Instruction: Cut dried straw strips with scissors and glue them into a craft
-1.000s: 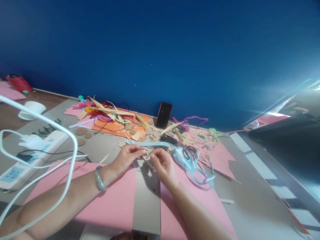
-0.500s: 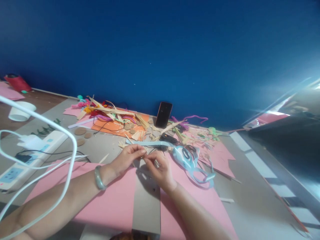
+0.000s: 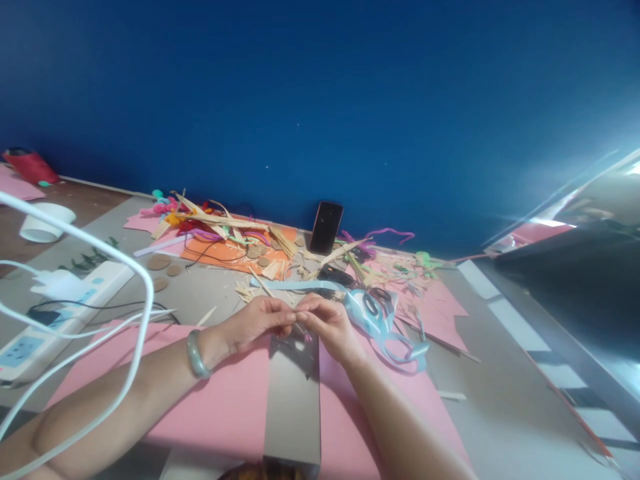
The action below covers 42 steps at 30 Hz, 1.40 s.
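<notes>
My left hand and my right hand meet fingertip to fingertip above a grey card strip that lies between pink paper sheets. Both hands are pinched on a thin straw-like strand with a small pink tip hanging below; it is too small to name surely. A green bangle is on my left wrist. A light blue ribbon curls on the table just right of my right hand.
Craft scraps, pipe cleaners and straw strips lie on orange paper at the back. A black phone leans on the blue wall. A white power strip and white cable are at left, a white cup far left.
My right hand has risen slightly and closed in on my left fingertips; the two hands now pinch together. The view shifted a little.
</notes>
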{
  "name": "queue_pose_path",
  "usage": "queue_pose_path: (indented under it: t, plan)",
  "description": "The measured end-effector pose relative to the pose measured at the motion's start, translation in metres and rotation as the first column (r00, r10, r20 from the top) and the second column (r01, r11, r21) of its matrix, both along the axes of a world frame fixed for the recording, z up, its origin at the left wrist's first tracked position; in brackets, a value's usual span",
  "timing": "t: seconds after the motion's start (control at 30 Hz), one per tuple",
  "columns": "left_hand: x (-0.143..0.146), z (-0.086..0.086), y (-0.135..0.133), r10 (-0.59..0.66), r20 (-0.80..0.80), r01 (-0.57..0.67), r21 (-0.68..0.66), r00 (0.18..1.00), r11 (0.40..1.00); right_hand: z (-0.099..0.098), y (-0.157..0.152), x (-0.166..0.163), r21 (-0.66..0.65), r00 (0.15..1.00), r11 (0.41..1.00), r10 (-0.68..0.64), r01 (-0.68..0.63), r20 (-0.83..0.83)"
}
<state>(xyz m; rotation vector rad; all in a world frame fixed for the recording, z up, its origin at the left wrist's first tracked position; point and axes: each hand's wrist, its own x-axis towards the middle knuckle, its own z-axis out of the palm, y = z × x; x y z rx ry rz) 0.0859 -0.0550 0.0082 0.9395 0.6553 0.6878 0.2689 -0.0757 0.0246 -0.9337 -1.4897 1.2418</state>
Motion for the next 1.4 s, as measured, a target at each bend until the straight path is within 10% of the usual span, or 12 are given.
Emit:
queue_pose_path:
  t: [0.53,0.97,1.4]
  plan:
    - [-0.001,-0.006,0.003,0.054,-0.14,-0.022,0.226,0.989,0.974,-0.001,0.005,0.003,0.01,0.954,0.985,-0.169,0.172,0.248]
    - [0.0,-0.003,0.002,0.007,-0.021,-0.006,0.024,1.0,1.0,-0.011,0.005,0.006,-0.227,0.995,0.973,-0.057,0.036,-0.087]
    - [-0.001,-0.002,0.0,-0.02,-0.088,0.028,0.086,0.996,0.996,-0.008,0.003,0.0,-0.229,0.996,0.973,-0.038,0.021,-0.074]
